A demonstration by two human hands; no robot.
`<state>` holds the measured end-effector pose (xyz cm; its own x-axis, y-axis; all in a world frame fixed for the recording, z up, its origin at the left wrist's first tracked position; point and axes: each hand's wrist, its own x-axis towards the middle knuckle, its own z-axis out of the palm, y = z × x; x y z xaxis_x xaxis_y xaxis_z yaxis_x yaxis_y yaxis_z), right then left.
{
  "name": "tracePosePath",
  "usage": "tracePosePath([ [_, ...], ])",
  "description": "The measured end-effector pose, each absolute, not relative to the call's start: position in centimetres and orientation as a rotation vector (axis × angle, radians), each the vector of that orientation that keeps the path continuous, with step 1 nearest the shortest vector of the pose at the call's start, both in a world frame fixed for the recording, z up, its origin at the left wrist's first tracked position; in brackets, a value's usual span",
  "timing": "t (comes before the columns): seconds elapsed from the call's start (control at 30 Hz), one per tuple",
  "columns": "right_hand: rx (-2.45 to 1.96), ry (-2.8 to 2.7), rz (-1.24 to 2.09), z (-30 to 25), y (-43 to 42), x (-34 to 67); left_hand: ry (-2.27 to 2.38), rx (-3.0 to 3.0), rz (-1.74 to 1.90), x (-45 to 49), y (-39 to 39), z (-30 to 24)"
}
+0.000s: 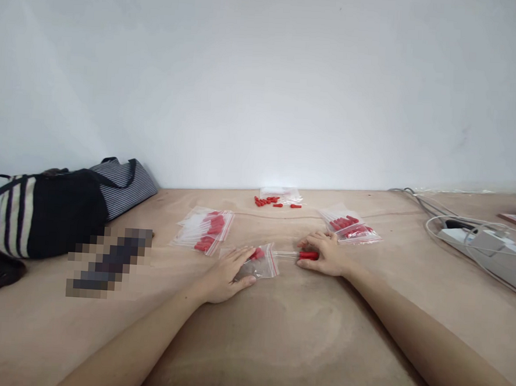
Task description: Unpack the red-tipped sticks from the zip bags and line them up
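My left hand (231, 274) lies over a clear zip bag (267, 267), fingers stretched out flat and thumb apart on its near side. Something red (258, 253) shows in the bag beside my fingertips. My right hand (324, 254) curls its fingers round the red bulbs of a few glass droppers (309, 255). Their thin clear tubes point left, toward the bag's red-striped mouth; whether the tips are inside it I cannot tell.
Filled zip bags of red-bulbed droppers lie left (210, 228) and right (350, 225). Loose red bulbs (264, 201) lie near the wall beside clear tubes (290, 197). A black bag (64, 213) stands left, near a blurred dark object (111, 262). A power strip (486, 245) with cables lies right.
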<state>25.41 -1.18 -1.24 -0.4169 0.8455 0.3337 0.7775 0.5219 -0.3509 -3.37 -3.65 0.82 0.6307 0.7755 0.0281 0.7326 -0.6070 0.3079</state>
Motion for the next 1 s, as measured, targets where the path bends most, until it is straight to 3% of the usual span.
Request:
tracePosePath([
  [0.27,-1.238,-2.290,0.219,-1.5,-1.1,24.0,1.235,2.565,0.226,-3.6,-3.5,0.7],
  [0.67,-1.947,-1.829,0.006,-1.7,0.8,24.3,1.220,2.571,0.257,-3.7,-3.4,0.5],
  [1.0,-1.987,-1.680,-0.001,-1.9,3.3,22.7,1.223,2.577,0.244,-3.6,-3.3,0.5],
])
